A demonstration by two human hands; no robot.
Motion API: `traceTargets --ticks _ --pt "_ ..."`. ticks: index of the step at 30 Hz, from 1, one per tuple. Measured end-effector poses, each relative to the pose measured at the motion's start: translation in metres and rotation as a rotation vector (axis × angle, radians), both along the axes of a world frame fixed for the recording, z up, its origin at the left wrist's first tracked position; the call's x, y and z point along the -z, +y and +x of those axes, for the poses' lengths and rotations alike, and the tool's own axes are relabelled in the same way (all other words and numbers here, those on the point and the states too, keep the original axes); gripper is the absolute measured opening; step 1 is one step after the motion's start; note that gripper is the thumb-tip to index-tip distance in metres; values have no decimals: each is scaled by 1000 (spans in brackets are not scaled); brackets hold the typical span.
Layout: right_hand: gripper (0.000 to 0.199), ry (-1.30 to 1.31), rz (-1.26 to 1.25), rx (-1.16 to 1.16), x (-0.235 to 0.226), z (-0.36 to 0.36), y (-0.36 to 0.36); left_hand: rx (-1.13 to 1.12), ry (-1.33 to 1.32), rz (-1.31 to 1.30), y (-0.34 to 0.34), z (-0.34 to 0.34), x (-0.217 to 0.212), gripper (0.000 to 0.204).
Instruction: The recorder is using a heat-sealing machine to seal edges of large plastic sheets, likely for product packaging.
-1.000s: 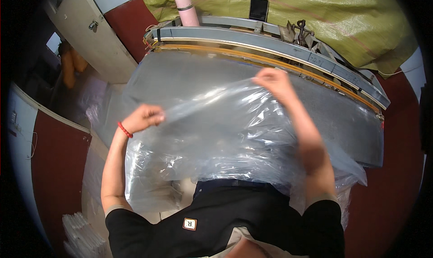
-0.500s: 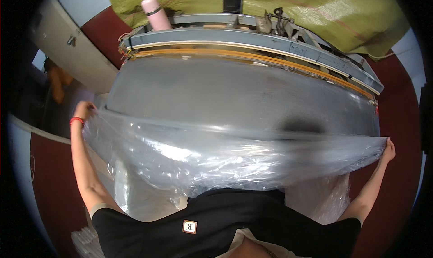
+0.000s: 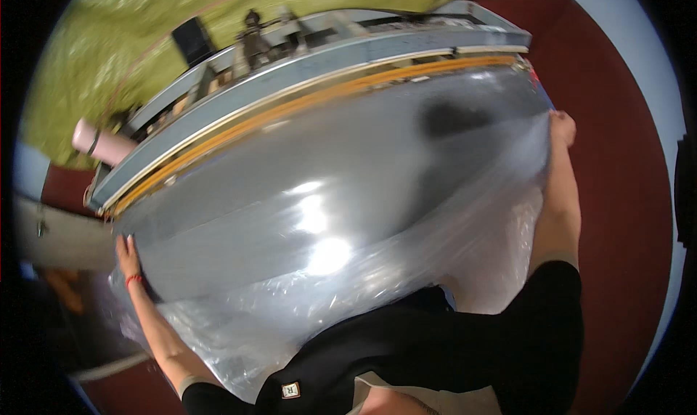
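Observation:
A clear plastic film (image 3: 377,270) lies over the near part of a wide, dark grey flat surface (image 3: 290,168) and hangs down in creases in front of my body. At the left edge of that surface is my left hand (image 3: 128,261), a red band on its wrist, with fingers stretched out along the edge. My right hand (image 3: 561,129) is closed on the film's edge at the right side, drawing it up to the far right corner. Bright glare and a dark shadow lie on the surface.
Behind the surface runs a grey metal beam (image 3: 319,68) with an orange strip (image 3: 319,95) along it. A pink bottle (image 3: 102,143), a black rectangular object (image 3: 193,41) and metal clamp-like hardware (image 3: 254,41) stand there. A yellow-green woven sheet (image 3: 131,52) hangs beyond.
Both hands have moved forward over the surface, the right one farther, and the film covers more of it. My left fingers have straightened from their grip. The whole view has tilted.

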State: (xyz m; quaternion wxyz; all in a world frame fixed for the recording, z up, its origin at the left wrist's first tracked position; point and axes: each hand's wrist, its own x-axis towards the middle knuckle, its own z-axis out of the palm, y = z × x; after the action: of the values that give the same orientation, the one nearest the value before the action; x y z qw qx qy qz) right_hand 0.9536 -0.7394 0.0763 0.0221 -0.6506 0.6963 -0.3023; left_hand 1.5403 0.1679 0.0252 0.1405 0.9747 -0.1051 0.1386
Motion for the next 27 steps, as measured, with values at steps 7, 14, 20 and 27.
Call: traceTargets --ticks 7,14,20,27 --pt "26 78 8 47 -6 21 3 -192 -491 47 -65 -15 -44 40" --pt "25 72 -53 12 0 4 -4 815 566 -636 -458 -288 -126 13" --pt "25 74 -72 -34 3 14 -5 1328 623 -240 -618 -442 -95 20" --pt "24 111 -118 -53 1 24 1 823 1787 -1053 -633 -434 -90 15"
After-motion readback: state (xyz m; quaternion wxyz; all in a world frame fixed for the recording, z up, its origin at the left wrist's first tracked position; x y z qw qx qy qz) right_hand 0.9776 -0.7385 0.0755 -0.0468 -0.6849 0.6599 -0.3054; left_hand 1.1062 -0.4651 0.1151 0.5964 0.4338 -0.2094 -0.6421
